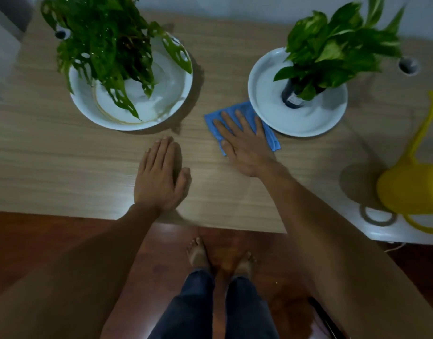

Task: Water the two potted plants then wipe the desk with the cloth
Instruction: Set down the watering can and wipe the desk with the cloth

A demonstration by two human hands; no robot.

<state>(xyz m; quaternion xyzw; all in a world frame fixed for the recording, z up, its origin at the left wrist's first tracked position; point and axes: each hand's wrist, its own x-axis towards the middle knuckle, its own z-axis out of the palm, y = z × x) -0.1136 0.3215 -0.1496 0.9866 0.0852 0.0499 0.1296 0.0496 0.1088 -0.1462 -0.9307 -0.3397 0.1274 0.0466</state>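
Note:
A folded blue cloth [271, 138] lies on the wooden desk [63, 162], touching the near-left rim of the right white dish [308, 118]. My right hand [242, 143] presses flat on the cloth, fingers spread. My left hand [160, 174] rests flat on the bare desk, holding nothing. The left plant [107, 45], with holed leaves, stands in a large white dish [169, 94]. The right plant [333, 45] grows from a dark pot [290, 99] in its dish. A yellow watering can [411, 184] sits at the desk's right edge.
Two cable holes are set in the desk, one at the far left [61, 34] and one at the far right [409, 66]. The desk's near edge runs just behind my wrists. Below it are red-brown floor and my bare feet [198, 253].

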